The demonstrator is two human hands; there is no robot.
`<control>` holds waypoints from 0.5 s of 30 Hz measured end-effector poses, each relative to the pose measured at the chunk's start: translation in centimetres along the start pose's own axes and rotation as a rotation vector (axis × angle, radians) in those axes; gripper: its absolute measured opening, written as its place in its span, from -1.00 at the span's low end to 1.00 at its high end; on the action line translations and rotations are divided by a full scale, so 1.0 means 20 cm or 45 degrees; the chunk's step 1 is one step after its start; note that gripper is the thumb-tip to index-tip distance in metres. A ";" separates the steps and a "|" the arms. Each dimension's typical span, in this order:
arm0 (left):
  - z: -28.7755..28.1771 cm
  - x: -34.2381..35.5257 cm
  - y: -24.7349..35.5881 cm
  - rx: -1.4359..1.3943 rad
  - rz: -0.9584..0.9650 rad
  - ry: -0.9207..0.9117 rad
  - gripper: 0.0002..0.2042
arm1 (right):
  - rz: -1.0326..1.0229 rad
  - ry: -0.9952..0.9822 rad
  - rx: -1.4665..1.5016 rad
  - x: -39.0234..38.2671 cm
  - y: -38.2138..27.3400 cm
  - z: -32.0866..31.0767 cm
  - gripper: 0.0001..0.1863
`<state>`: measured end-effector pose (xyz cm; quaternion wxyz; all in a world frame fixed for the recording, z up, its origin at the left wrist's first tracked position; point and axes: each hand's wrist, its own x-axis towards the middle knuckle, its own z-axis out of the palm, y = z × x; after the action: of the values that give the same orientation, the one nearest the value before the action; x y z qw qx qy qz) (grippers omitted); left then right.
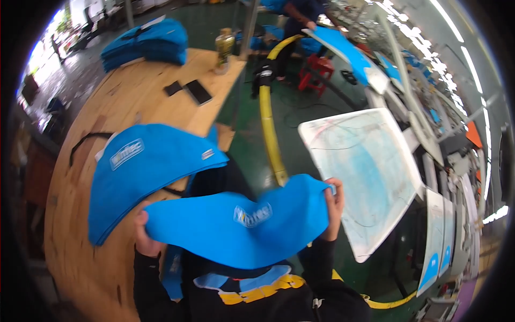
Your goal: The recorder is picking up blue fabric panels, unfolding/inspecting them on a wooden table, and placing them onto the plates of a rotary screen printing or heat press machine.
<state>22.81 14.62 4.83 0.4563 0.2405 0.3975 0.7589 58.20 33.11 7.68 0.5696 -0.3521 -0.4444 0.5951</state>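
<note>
Gripping blue cloth [206, 231] by its ends with left hand [147, 239] and right hand [335, 209], near, with blue stack [150, 161] left and white board [365, 172] right (rippled towards its middle). Might crease or slip through slack or uneven pulling.

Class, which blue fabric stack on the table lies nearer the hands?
The front stack, just beyond the left hand; the rear stack sits at the far end, past the smartphone.

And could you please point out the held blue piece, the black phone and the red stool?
Held blue piece [233, 232]: head view, middle of its blue face.
Black phone [199, 92]: head view, middle of its dark face.
Red stool [321, 64]: head view, its upper part.
</note>
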 end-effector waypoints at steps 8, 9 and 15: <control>-0.53 -0.10 0.58 -0.285 0.547 0.696 -0.66 | -0.081 -0.518 -0.094 0.43 0.22 0.68 -0.77; -0.55 -0.11 0.66 -0.266 0.568 0.724 -0.66 | -0.156 -0.564 -0.015 0.46 0.22 0.81 -0.79; -0.89 -0.16 0.82 -0.099 0.954 0.814 -0.61 | -0.346 -0.582 0.085 0.59 0.33 1.17 -0.82</control>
<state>3.16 0.54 8.22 0.0159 0.1050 0.3752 0.9209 32.92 42.00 10.95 0.5403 -0.1268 -0.5848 0.5916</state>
